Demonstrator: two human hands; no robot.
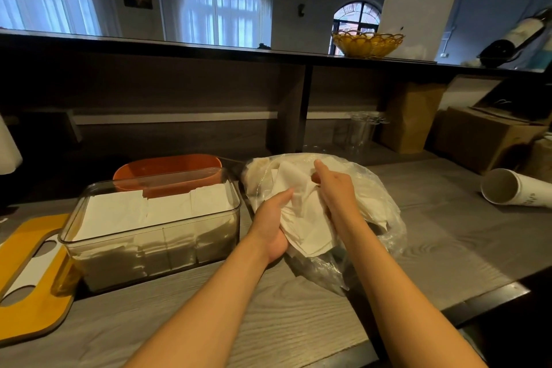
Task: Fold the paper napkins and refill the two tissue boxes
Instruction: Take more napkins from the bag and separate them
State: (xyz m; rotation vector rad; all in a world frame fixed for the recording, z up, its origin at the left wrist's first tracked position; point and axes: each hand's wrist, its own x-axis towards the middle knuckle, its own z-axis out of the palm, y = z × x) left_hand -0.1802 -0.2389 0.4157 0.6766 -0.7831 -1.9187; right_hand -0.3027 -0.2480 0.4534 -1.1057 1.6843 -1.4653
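Note:
A clear tissue box stands at centre left, filled with folded white napkins. Behind it sits an orange tissue box. To the right lies a clear plastic bag of loose napkins. My left hand grips a bunch of white napkins from below at the bag's mouth. My right hand pinches the upper part of the same bunch, fingers curled into the paper.
A yellow lid with a white slot lies at the left front. A white paper cup stack lies on its side at the right, with cardboard boxes behind. A raised dark counter carries a yellow basket.

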